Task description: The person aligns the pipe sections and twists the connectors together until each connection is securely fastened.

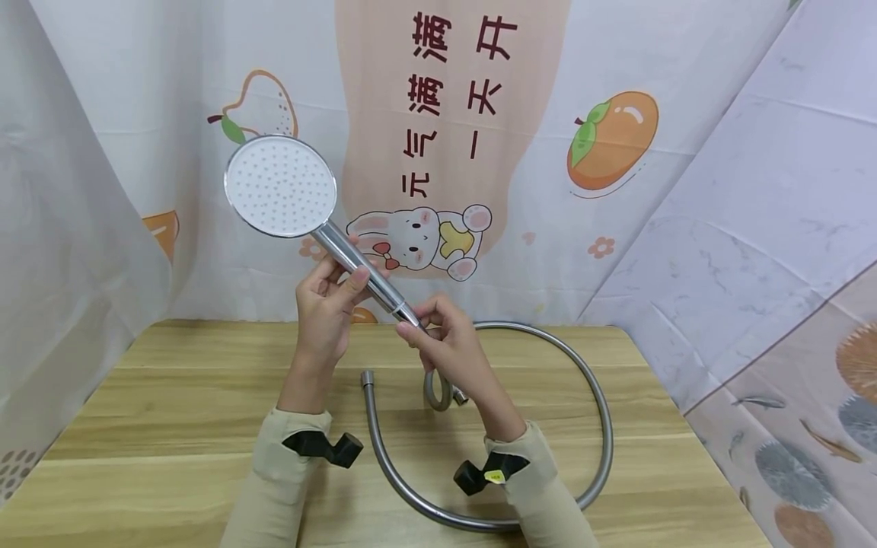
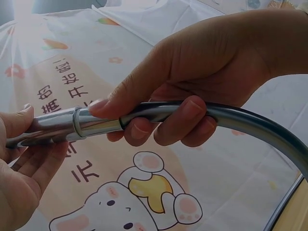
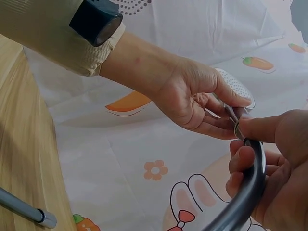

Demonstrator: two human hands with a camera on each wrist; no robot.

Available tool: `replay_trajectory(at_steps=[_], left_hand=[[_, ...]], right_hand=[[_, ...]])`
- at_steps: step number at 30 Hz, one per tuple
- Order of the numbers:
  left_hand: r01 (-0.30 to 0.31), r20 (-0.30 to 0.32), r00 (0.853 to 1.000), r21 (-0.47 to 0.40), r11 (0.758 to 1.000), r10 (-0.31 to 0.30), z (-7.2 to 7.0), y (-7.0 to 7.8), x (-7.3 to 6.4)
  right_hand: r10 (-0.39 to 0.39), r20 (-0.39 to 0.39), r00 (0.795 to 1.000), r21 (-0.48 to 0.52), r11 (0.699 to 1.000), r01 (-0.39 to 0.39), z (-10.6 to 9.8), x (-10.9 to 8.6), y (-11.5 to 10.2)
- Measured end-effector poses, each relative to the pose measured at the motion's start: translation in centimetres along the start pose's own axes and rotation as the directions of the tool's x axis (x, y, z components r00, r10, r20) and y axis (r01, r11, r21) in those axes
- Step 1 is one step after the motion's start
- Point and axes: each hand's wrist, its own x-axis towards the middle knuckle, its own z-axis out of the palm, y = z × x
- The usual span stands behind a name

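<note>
A chrome hand shower head (image 1: 281, 186) with a round white nozzle face is held up above the table, tilted toward the upper left. My left hand (image 1: 327, 312) grips its handle (image 2: 45, 127) between thumb and fingers. At the handle's lower end, my right hand (image 1: 452, 346) pinches the metal end fitting (image 2: 98, 124) of a grey shower hose (image 3: 250, 192). The fitting meets the handle's end at a thin ring, in line with it. In the left wrist view the right fingers curl under the hose, which bends downward past them.
The hose's other end (image 1: 367, 378) lies on the wooden table (image 1: 192, 396), and the hose forms a wide loop around the right forearm. A small metal fitting (image 1: 460, 396) shows beside a tight bend of hose. A printed cloth (image 1: 534, 251) hangs behind the table.
</note>
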Motion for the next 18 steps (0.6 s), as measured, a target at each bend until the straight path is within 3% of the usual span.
replay_trajectory(at_steps=[8, 14, 18], left_hand=[[-0.012, 0.015, 1.0, -0.013, 1.0, 0.012, 0.0, 0.07, -0.06], [-0.022, 0.017, 1.0, -0.014, 1.0, 0.022, -0.02, 0.0, -0.04], [-0.025, 0.022, 0.999, -0.012, 1.0, 0.025, 0.0, -0.12, -0.07]], right_hand=[[0.012, 0.079, 0.997, 0.068, 0.998, -0.018, -0.41, 0.07, 0.09], [-0.023, 0.112, 0.993, 0.029, 0.999, 0.02, -0.42, 0.19, 0.19], [-0.018, 0.075, 0.997, -0.025, 1.0, 0.02, -0.2, 0.15, 0.26]])
